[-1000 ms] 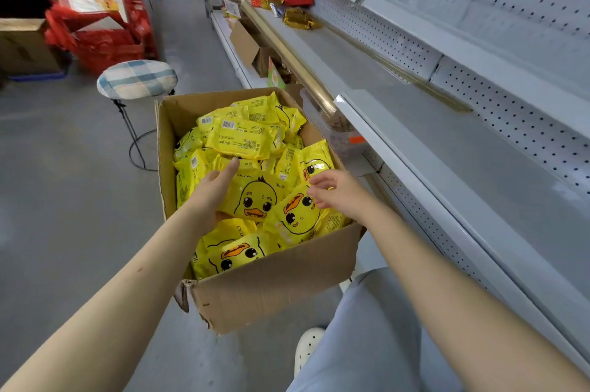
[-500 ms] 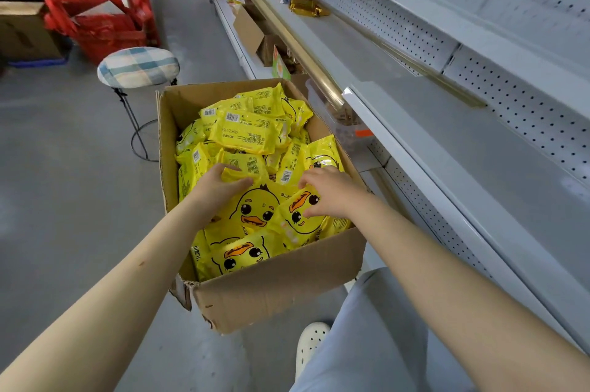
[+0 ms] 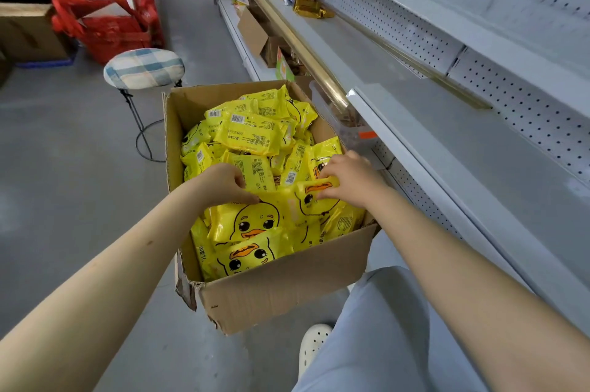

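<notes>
Head view: the single feed I work from, looking down into one cardboard box on the aisle floor, just beside the shelving.
Packets: yellow packets are heaped in the box, overlapping too much for me to count them all. I make out four duck faces turned up and four barcoded backs.
Left hand: one left hand, fingers curled over the top edge of the middle duck packet with the thumb on its front, gripping it. That packet lies in the near half of the box.
Right hand: one right hand, fingertips pinched on the upper edge of the right duck packet, which touches the middle one on the shelf side of the box.
Stool: one stool with a checked cushion and wire legs, just beyond the box's far left corner.
Shoe: one white perforated shoe, near the box's closest corner.
Shelf goods: gold-wrapped packs at the far end; I cannot count them.
Red cartons: red cartons stacked across the aisle, number unclear.
</notes>
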The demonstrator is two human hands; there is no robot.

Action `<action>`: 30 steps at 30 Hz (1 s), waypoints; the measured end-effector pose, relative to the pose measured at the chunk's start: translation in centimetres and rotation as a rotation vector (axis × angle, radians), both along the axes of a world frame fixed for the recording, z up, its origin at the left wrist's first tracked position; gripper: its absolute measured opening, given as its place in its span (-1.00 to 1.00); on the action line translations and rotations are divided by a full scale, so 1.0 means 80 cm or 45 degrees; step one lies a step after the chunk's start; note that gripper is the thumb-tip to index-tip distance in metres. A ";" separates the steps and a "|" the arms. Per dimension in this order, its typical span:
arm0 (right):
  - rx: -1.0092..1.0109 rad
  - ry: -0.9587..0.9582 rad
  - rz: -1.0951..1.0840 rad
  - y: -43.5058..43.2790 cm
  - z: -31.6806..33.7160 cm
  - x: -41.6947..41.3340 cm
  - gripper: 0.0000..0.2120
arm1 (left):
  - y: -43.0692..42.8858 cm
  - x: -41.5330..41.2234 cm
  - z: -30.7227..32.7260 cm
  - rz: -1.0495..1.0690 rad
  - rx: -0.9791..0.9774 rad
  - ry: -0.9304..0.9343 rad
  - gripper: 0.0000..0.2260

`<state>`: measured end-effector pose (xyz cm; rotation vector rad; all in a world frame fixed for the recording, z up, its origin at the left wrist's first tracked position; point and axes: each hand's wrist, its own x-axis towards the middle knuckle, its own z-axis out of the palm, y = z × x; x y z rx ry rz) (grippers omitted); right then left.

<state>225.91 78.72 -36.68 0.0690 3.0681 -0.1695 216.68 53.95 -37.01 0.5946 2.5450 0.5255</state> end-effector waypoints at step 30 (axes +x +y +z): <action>-1.991 0.489 -0.786 0.028 0.066 0.129 -0.71 | 0.131 0.104 0.112 0.294 1.054 -0.552 -0.48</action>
